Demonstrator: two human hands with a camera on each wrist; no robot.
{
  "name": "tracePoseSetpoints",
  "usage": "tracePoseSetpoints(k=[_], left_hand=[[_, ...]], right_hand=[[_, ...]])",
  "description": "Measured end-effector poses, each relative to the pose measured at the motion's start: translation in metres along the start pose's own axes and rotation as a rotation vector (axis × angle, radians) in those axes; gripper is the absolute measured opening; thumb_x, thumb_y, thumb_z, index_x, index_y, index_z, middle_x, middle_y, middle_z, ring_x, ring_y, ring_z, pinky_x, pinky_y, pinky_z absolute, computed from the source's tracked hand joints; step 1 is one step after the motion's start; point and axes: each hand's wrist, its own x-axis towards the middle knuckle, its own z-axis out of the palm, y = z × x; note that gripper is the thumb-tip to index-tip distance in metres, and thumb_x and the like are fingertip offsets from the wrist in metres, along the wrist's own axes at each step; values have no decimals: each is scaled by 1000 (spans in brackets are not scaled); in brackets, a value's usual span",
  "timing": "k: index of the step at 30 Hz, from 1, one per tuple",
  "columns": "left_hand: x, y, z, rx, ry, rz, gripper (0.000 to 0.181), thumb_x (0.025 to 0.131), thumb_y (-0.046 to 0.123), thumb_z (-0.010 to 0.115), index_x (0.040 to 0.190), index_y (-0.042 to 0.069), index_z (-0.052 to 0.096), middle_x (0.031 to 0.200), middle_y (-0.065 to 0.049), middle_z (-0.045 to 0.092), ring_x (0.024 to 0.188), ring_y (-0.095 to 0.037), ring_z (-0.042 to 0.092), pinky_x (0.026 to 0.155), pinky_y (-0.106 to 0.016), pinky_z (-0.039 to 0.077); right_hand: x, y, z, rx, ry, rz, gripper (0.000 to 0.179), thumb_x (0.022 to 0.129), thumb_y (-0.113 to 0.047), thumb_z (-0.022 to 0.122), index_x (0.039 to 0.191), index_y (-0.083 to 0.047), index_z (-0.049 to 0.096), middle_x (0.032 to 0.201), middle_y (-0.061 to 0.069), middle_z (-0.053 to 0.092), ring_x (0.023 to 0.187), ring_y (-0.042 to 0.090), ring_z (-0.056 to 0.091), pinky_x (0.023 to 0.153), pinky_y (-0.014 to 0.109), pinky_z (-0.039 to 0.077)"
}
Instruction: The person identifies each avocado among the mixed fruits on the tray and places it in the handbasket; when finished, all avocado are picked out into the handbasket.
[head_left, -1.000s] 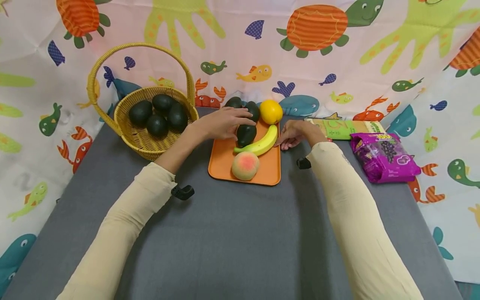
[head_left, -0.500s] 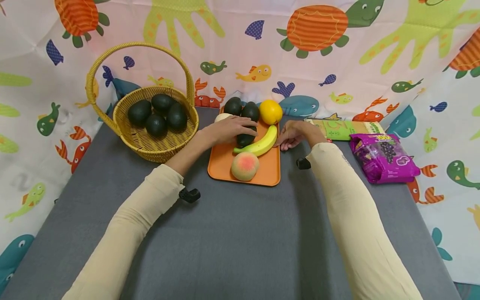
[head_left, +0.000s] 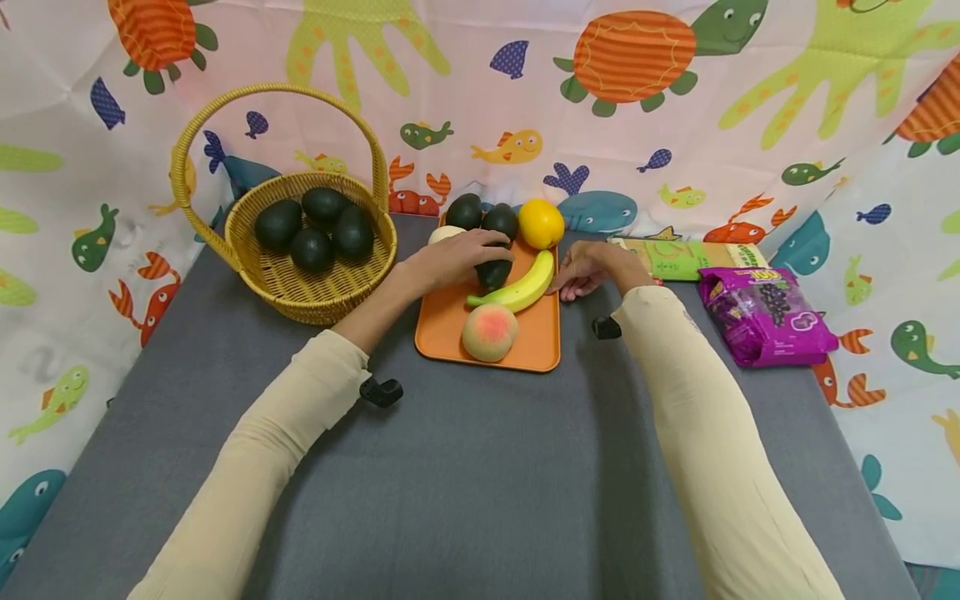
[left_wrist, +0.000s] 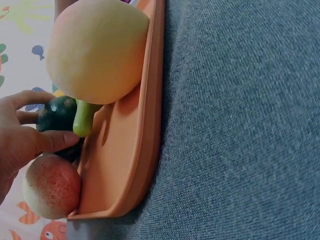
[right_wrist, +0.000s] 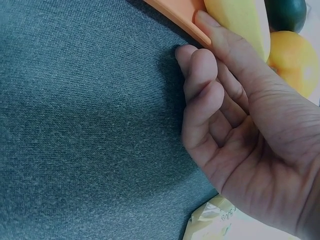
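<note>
My left hand grips a dark green avocado in the middle of the orange tray; in the left wrist view, thumb and fingers lie on either side of that avocado. At the tray's right rim, my right hand pinches the edge, thumb over it and the other fingers curled outside. A banana lies just in front of the gripped avocado, and a peach sits nearest me. Behind are two more avocados, a yellow-orange round fruit and a pale peach, partly covered by my left hand.
A yellow wicker basket with a tall handle stands left of the tray, holding several avocados. To the right lie a purple grape-printed bag and a flat green-yellow packet. A printed cloth hangs behind the grey table.
My left hand has moved a little right and down onto the middle avocado, and its fingers have closed round it. The pale peach behind has come into sight. My right hand stays at the rim.
</note>
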Motion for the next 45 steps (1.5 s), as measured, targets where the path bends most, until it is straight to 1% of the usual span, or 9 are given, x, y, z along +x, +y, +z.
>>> tracePoseSetpoints(k=[4,8,12,18,26,30,34,36,45], left_hand=[[-1,3,-3,-18,84,0,56,91,4,79,143,13,61,152,-17,55,142,-34,53,123,-48,42],[-1,7,-9,-23,151,-40,53,93,7,79,142,10,61,146,-18,58,133,-35,59,119,-49,47],[-2,9,-15,-44,167,-90,56,92,12,80,144,8,59,140,-19,56,127,-34,60,115,-47,51],[-2,11,-20,-75,206,-108,61,89,20,85,142,8,58,131,-20,54,119,-33,56,109,-44,53],[-6,19,-28,-203,288,-199,70,90,34,84,141,-1,53,141,-20,59,126,-33,57,112,-44,51],[-11,23,-34,-257,333,-237,66,95,37,79,147,8,50,142,-20,58,124,-32,58,108,-48,53],[-15,28,-41,-292,363,-219,59,102,37,69,152,17,47,145,-17,58,126,-32,59,109,-50,52],[-17,30,-45,-307,378,-198,56,103,36,66,153,16,47,148,-14,58,127,-30,59,110,-47,51],[-27,37,-57,-336,413,-201,57,102,35,68,152,16,48,155,-9,54,138,-28,56,119,-46,45]], right_hand=[[-2,-2,1,8,1,4,25,96,-23,78,104,0,74,70,0,74,61,7,65,67,18,55],[-2,-3,1,-2,10,7,24,96,-24,78,102,-1,75,70,0,74,60,7,64,66,18,55],[-2,-4,1,-1,10,10,23,95,-23,79,102,-1,75,70,0,74,60,7,64,66,18,55],[-2,-4,0,-6,9,18,23,95,-25,79,98,-2,77,70,1,74,60,7,64,67,18,56],[0,-2,-1,0,12,12,21,95,-25,79,91,-4,78,68,0,73,58,7,63,66,18,56],[-1,-1,-1,3,14,7,22,94,-26,80,91,-4,77,69,0,73,59,7,63,66,18,55],[-5,-2,0,-6,0,-4,23,96,-27,78,94,-4,75,71,0,73,61,7,64,68,18,55],[-8,-3,0,-5,-1,-9,23,96,-27,77,95,-3,74,71,0,73,62,8,64,69,19,55],[-15,-6,6,7,-11,-31,22,98,-22,76,97,0,73,70,2,73,61,7,65,68,19,56]])
